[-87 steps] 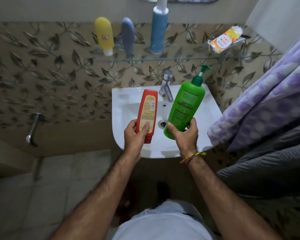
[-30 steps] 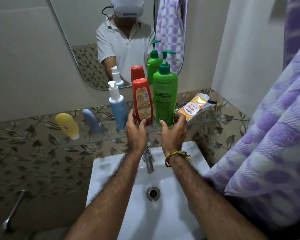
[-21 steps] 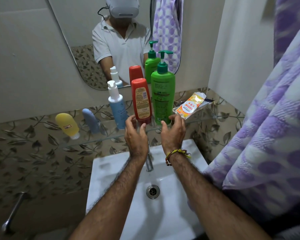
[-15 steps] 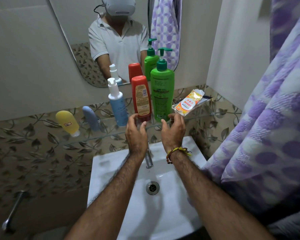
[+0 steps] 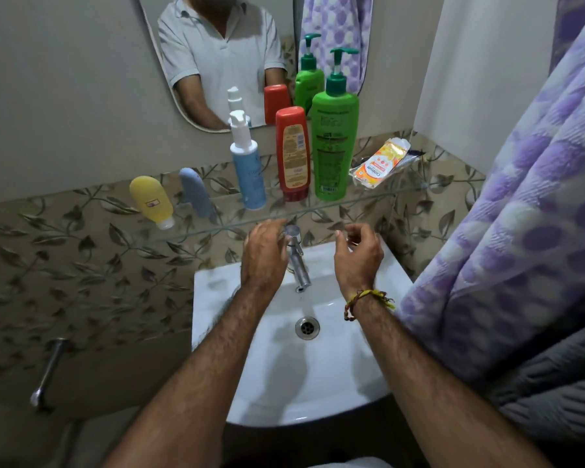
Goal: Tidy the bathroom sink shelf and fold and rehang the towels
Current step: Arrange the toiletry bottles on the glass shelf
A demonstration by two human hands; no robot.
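A glass shelf above the sink carries a yellow bottle, a grey-blue bottle, a blue spray bottle, a red bottle, a green pump bottle and an orange sachet. The red and green bottles stand upright side by side. My left hand and my right hand hover below the shelf over the tap, both empty with loosely curled fingers. A purple dotted towel hangs at the right over a grey towel.
A white sink with a chrome tap lies under my hands. A mirror is on the wall behind the shelf. A metal pipe sticks out from the tiled wall at lower left.
Both hands let go of the red and green bottles on the shelf and dropped down below it, over the tap. The bottles stay standing.
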